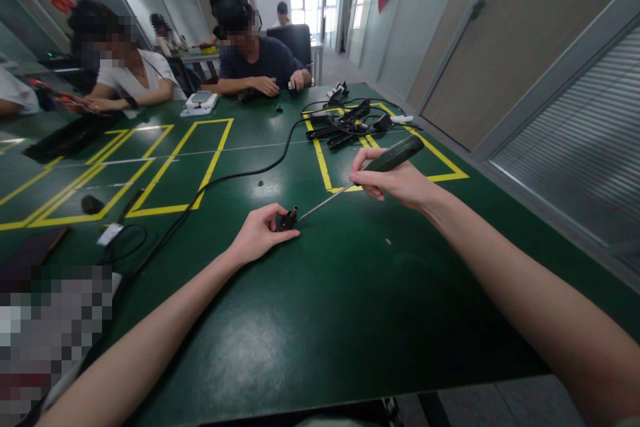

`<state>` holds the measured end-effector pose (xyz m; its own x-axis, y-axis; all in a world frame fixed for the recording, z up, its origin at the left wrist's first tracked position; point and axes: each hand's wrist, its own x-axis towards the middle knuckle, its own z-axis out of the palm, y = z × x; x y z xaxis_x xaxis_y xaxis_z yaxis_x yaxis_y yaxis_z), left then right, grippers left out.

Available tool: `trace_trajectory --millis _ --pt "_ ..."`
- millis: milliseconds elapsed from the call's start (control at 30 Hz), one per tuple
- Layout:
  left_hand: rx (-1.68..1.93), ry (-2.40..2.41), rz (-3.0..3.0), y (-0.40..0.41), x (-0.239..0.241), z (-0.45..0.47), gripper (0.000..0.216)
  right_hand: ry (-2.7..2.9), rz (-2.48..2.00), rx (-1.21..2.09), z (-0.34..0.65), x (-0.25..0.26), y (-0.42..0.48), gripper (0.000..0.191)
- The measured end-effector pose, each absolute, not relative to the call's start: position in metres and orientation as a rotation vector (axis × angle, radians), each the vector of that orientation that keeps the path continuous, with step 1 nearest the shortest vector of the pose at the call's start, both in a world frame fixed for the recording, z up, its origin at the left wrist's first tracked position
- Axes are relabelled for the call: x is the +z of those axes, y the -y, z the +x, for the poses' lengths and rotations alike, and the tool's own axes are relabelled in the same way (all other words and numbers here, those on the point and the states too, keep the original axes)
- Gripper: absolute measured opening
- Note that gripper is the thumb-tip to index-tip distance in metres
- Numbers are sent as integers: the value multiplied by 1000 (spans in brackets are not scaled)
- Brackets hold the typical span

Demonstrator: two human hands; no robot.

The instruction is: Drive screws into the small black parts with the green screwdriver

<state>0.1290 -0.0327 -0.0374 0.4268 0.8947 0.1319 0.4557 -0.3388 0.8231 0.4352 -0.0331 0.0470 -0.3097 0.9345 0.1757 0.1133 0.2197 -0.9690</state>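
Note:
My left hand (260,232) pinches a small black part (289,221) just above the green table (320,320). A short metal cylinder stands up from the part's top. In my right hand (387,180) is a screwdriver (395,155) with a dark green handle, the fingers wrapped round it. Its thin shaft slants down to the left, and the tip reaches the right side of the black part. Whether the tip sits in a screw is too small to tell.
Black cables and adapters (350,123) lie heaped inside a yellow taped outline at the back right. One long cable (240,175) runs leftward over the table. Two people (260,60) sit across from me. A white device (200,101) stands near them, and a blurred object occupies the lower left.

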Motion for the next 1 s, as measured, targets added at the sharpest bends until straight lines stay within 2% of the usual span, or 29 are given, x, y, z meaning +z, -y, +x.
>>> trace_trajectory --millis 200,367,567,1000 --pt "766 -1139 1953 32 -38 128 38 1621 -970 1211 438 47 32 31" --pt "764 -1138 1968 32 -38 129 38 1576 -957 1170 436 40 26 36" --pt "765 -1129 1968 32 -38 129 38 1588 -996 1147 436 39 24 29" --pt "770 -1124 1950 31 -41 128 37 1642 -938 1270 437 44 28 37"
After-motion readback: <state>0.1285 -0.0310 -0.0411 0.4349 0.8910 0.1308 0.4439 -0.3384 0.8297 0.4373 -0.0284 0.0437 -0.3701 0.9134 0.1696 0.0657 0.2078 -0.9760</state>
